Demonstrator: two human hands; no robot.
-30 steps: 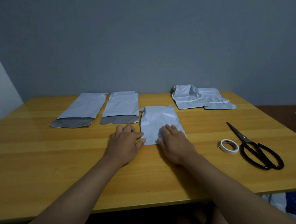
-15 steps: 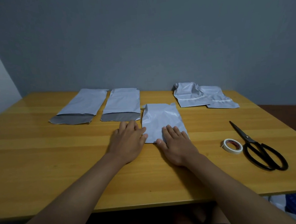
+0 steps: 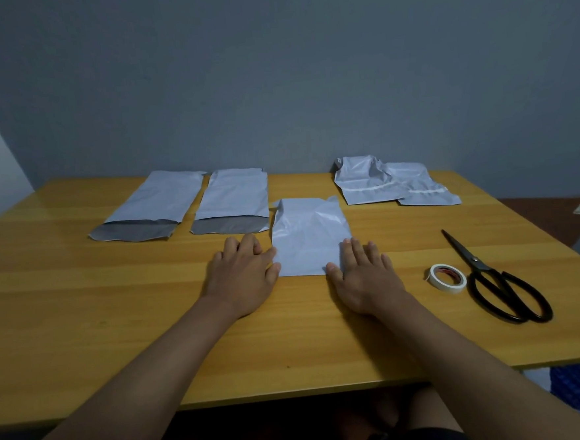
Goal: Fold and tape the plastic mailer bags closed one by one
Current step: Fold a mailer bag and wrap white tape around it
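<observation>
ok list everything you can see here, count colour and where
folded mailer: 1, white, table centre, between the hands
open mailers: 2, white with grey open ends, far left
crumpled mailers: 2, white, overlapping, far right
tape roll: 1, white, right side, beside the scissors
scissors: 1, black, far right
table: 1, yellow wood
left hand: flat, fingers touching the folded mailer's left edge
right hand: flat, fingers on its near right corner

The room is dim and bluish around me, with soft sheen on the glossy yellow wooden table (image 3: 81,303). My forearms go dark near the frame's bottom; edges bow outward, wide-angle.
</observation>
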